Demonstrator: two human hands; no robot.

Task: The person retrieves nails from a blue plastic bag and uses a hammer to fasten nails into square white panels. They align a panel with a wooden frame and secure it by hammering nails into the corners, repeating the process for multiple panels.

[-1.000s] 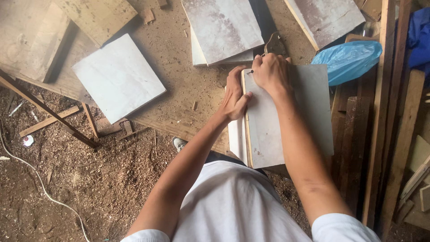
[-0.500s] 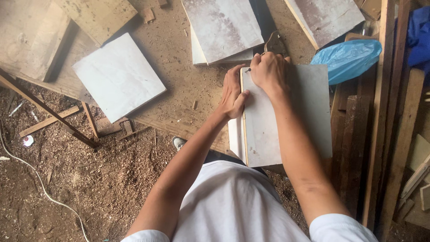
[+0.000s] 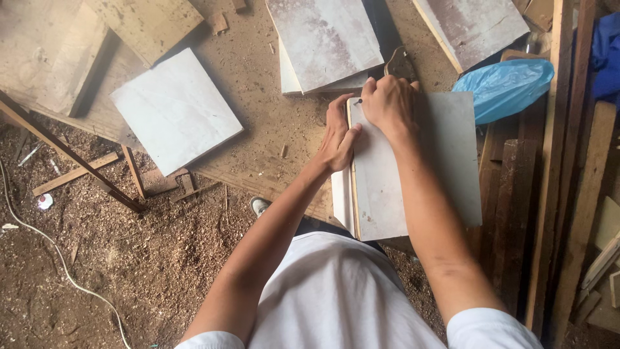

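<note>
Here the right hand (image 3: 387, 103) is closing around a small dark tool (image 3: 357, 101) at the far corner of the white board (image 3: 420, 174); the left hand (image 3: 339, 136) is lying flat and open against the board's left edge; a blue plastic bag (image 3: 504, 87) is lying just beside the board; sawdust (image 3: 129, 258) is covering the ground to the left.

One package is seen: a light-blue plastic bag (image 3: 504, 87), bulging and crumpled, lying at the upper right beside the far corner of the white board (image 3: 445, 168). No labels, signs or screens are observed.
</note>
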